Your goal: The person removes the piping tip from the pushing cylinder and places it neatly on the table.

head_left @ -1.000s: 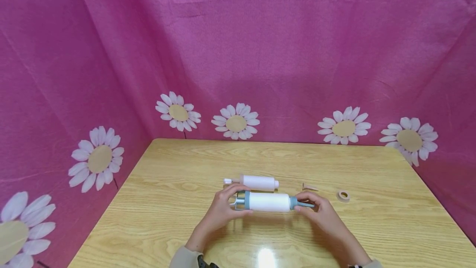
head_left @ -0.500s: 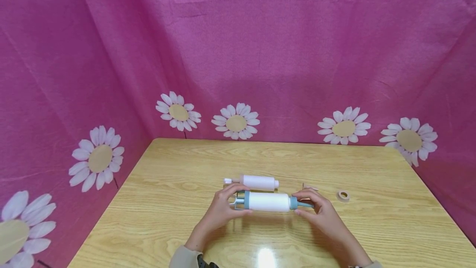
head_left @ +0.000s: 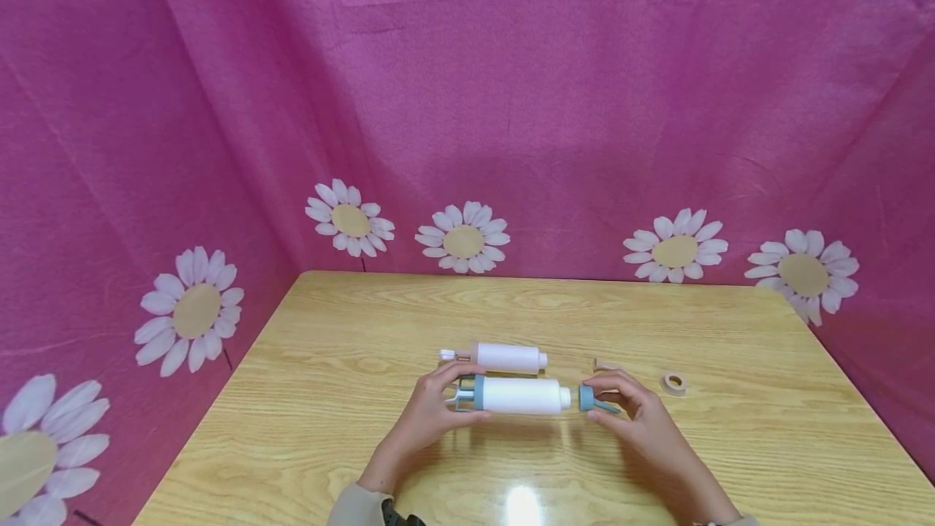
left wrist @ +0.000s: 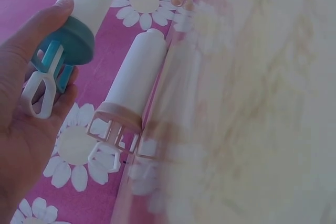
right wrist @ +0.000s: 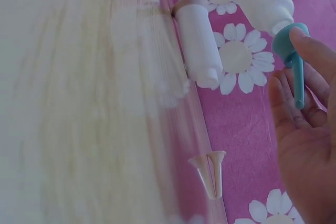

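In the head view my left hand (head_left: 431, 404) grips the teal-collared handle end of a white syringe-like tube (head_left: 522, 395), held level above the table. The left wrist view shows my thumb on the tube beside its teal collar (left wrist: 76, 40), with a white pull loop (left wrist: 40, 95) below. At the tube's other end, my right hand (head_left: 634, 416) pinches a teal nozzle cap (head_left: 587, 398) between thumb and fingers. A small gap separates cap and tube, and the tube's narrower white neck shows. In the right wrist view the cap's thin spout (right wrist: 298, 82) points away from the tube.
Just behind lies a similar white syringe-like tube (head_left: 511, 359) with a pinkish collar. A small pinkish cone-shaped nozzle (right wrist: 216, 174) lies to its right, partly behind my right hand in the head view. Farther right is a pinkish ring (head_left: 674, 384). Pink flowered cloth (head_left: 548, 104) surrounds the wooden table (head_left: 409, 307).
The teal nozzle cap has come off the tube's right end, leaving the neck bare. The tube has shifted slightly left with my left hand; my right hand has moved slightly right.
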A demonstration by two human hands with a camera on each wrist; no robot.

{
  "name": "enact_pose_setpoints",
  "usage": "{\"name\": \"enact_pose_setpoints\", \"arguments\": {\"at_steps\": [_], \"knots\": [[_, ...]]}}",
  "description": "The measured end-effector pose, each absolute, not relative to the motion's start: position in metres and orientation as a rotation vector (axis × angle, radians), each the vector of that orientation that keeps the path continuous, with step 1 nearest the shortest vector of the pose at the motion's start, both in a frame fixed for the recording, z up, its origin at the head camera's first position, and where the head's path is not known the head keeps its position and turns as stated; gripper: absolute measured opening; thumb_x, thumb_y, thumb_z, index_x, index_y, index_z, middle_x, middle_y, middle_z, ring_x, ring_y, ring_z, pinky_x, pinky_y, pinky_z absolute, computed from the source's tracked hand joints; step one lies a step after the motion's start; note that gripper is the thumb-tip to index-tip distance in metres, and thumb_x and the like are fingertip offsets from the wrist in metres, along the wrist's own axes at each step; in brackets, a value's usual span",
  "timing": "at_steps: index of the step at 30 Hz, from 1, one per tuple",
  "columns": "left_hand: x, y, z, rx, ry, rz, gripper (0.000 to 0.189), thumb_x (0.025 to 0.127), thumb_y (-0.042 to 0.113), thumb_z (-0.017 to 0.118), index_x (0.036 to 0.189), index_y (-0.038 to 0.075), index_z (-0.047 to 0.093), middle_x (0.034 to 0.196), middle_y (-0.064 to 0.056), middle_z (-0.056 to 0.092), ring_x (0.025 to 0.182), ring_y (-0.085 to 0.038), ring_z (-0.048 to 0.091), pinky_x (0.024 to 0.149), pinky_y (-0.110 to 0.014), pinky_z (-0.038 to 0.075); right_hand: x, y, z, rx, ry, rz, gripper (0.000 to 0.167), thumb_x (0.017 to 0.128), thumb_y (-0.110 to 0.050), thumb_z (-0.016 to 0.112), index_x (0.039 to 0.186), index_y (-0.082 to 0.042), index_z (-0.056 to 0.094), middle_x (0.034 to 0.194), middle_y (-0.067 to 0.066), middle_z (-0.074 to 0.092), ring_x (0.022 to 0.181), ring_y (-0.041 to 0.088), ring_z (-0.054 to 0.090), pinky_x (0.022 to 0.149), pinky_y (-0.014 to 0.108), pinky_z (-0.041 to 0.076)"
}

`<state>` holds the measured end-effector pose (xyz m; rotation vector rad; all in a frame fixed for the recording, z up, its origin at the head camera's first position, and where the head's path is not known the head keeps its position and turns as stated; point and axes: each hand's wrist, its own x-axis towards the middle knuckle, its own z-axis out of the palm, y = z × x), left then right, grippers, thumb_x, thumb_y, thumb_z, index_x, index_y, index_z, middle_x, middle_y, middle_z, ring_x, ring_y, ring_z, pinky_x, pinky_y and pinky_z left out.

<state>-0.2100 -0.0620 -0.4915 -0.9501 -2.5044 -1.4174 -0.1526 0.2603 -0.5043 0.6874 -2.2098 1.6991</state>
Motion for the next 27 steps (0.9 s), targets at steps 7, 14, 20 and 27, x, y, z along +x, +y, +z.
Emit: {"name": "enact_pose_setpoints", "arguments": {"at_steps": [7,14,20,27], "knots": [[-0.210,-0.066,-0.492,-0.951,-2.540,-1.426,0.054,0.072,0.027,0.087,0.119,0.012,0.066,0.125,-0.005,0.067,0.120,-0.024,0.061,0.101,-0.042,0.052,-0.151,0.264,-0.506,0.709,-2.190,1.703,0.033,0.085,0.011,0.066,0.117,0.009,0.060,0.119,0.003,0.063,0.111,-0.002,0.058,0.094,0.014,0.050],[-0.212,-0.069,-0.494,-0.949,-2.655,-1.455,0.055,0.075,0.029,0.085,0.120,0.008,0.064,0.124,-0.007,0.066,0.113,-0.026,0.062,0.093,-0.039,0.055,-0.152,0.264,-0.508,0.712,-2.195,1.686,0.034,0.084,0.012,0.066,0.117,0.007,0.061,0.118,-0.008,0.062,0.106,-0.002,0.061,0.093,0.015,0.051],[-0.213,-0.071,-0.497,-0.946,-2.701,-1.467,0.053,0.075,0.023,0.086,0.120,0.007,0.063,0.124,-0.009,0.065,0.109,-0.029,0.062,0.088,-0.039,0.057,-0.151,0.264,-0.507,0.701,-2.214,1.673,0.034,0.084,0.011,0.067,0.117,0.006,0.061,0.118,-0.008,0.062,0.105,-0.003,0.061,0.092,0.015,0.052],[-0.214,-0.074,-0.500,-0.923,-2.755,-1.396,0.055,0.073,0.027,0.087,0.120,0.008,0.064,0.119,-0.004,0.066,0.101,-0.018,0.060,0.082,-0.024,0.054,-0.150,0.264,-0.504,0.680,-2.242,1.657,0.033,0.085,0.009,0.068,0.116,0.004,0.062,0.115,-0.005,0.063,0.104,-0.003,0.061,0.092,0.015,0.052]]}}
